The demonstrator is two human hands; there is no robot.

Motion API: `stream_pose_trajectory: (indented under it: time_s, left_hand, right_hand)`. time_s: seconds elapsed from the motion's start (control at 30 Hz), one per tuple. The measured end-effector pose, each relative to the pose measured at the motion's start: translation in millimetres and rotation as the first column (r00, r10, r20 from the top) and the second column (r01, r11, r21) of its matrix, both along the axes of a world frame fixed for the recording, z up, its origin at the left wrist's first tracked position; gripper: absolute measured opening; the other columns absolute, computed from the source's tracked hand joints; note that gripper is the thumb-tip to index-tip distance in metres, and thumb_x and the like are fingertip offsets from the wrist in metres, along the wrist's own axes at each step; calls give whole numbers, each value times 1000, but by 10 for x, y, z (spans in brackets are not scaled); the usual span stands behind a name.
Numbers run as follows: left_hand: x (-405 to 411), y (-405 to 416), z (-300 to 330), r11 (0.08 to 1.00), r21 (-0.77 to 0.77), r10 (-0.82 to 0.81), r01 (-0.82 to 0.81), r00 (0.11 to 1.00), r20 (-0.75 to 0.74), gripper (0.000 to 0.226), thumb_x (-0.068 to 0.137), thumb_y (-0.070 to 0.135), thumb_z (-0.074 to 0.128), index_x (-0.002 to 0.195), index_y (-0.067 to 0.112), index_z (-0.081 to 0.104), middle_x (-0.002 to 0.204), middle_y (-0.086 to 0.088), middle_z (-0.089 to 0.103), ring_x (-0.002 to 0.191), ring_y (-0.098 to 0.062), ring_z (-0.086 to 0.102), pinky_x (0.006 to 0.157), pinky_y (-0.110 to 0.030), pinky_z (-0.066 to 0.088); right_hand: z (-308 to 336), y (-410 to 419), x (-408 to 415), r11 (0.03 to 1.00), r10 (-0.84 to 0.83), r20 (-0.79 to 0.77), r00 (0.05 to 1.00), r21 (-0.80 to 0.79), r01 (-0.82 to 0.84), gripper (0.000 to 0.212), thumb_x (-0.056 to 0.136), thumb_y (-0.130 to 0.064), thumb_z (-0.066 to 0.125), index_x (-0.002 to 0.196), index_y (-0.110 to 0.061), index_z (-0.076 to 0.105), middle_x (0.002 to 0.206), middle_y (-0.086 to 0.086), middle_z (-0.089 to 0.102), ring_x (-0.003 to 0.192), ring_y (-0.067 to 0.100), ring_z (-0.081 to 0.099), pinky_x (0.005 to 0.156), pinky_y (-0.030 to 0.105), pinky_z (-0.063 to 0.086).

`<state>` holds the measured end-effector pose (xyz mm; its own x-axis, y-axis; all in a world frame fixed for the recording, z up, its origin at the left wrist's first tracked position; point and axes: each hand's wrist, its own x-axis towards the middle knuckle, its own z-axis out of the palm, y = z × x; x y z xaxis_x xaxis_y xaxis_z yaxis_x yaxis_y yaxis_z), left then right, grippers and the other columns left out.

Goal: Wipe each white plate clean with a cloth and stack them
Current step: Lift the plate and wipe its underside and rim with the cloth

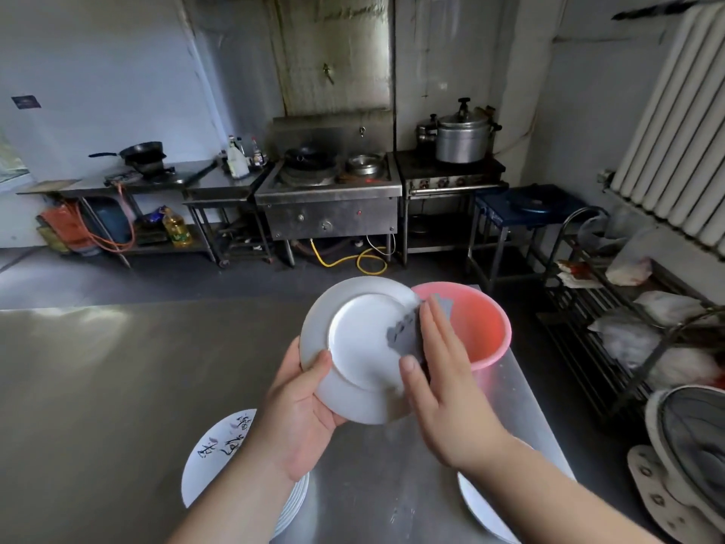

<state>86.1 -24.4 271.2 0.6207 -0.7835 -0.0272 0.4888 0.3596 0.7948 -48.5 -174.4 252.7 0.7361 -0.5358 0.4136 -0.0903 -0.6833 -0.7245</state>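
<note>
My left hand [300, 410] grips the lower left rim of a white plate [357, 347], held up and tilted over the steel table [117, 386]. My right hand [443, 386] pinches a grey cloth [408, 331] over the plate's right edge, fingers behind it and thumb in front. A stack of white plates [219, 453], the top one with dark writing, sits on the table under my left forearm. Under my right forearm lies another white plate [476, 504], partly hidden.
A pink plastic basin [482, 327] stands on the table just behind the held plate. A wire rack [612, 327] with bags and a fan [690, 437] are at the right. Stoves and pots line the far wall.
</note>
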Motion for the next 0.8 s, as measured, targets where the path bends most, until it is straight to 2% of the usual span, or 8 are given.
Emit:
stream_pose_trajectory:
  time_s: [0.1,0.23,0.33,0.4,0.47,0.53,0.67,0.8]
  left_hand:
    - [-64,-64,21,999,-45,12,-12,1000,-8,44,97,20,61,141,23,59,145,-15,63,129,-35,65,86,-54,60]
    - [-125,-139,9,998,-57,18,-17,1000,17,46,96,19,61,142,22,58,146,-19,62,129,-38,64,86,-50,61]
    - [-90,-132,12,995,-50,-83,87,994,71,53,98,16,58,150,22,52,152,-16,56,138,-37,56,96,-54,57]
    - [-12,-112,54,992,-33,-119,120,992,38,53,100,26,58,153,20,51,154,-14,55,143,-35,52,103,-53,54]
    - [95,-94,100,994,13,-113,113,993,21,52,102,38,59,149,17,57,152,-14,57,143,-34,52,108,-48,53]
    - [176,-89,117,994,80,-77,74,996,43,45,98,34,64,138,14,64,146,-17,62,141,-38,53,105,-46,54]
    - [186,-55,69,993,114,-47,36,995,87,39,93,26,67,129,12,68,138,-21,66,122,-31,67,95,-42,59]
    - [95,-45,-3,992,93,81,-86,995,52,39,96,18,62,132,3,60,136,-25,65,116,-29,68,91,-41,59]
  right_hand:
    - [44,-10,59,998,-53,68,996,36,50,80,104,-65,28,168,-23,4,174,-18,-6,159,-2,-7,131,29,3]
    - [-252,481,-6,992,-90,204,975,101,71,79,109,-60,30,168,-18,-2,176,-8,-11,162,16,-10,127,25,1]
    - [-103,219,-4,974,-190,321,928,183,136,62,109,-42,36,163,-12,33,173,-8,23,160,12,18,127,23,16]
    - [130,-60,1,970,-186,393,900,220,104,50,108,-37,40,147,-12,59,158,-12,51,149,3,40,121,21,31]
    - [301,-255,24,976,-125,420,899,217,35,43,109,-33,43,135,-13,71,144,-14,64,139,-1,51,113,15,38]
    - [373,-352,53,981,-72,394,916,193,-6,42,109,-33,43,131,-13,73,141,-12,67,137,2,55,113,21,42]
    - [214,-285,-25,998,-12,283,959,68,-7,49,110,-35,41,150,-12,56,160,-6,49,151,11,40,125,44,34]
    - [-278,208,-191,995,24,120,993,-98,-12,78,109,-55,34,167,-8,11,177,2,2,163,25,5,130,44,13]
